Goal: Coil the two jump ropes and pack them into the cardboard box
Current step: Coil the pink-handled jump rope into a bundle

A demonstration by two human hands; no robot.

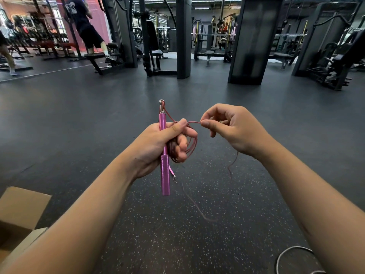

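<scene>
While the left hand (158, 143) grips the pink handles (165, 169) and several red coils (190, 143), the right hand (227, 127) pinches loose cord; the grey rope (284, 254) and cardboard box (17, 212) await.

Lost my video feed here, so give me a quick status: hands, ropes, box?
Left hand grips pink handles and red cord coils. Right hand pinches the cord, feeding slack. Grey rope lies on floor, uncoiled. Cardboard box open; nothing blocking.
</scene>
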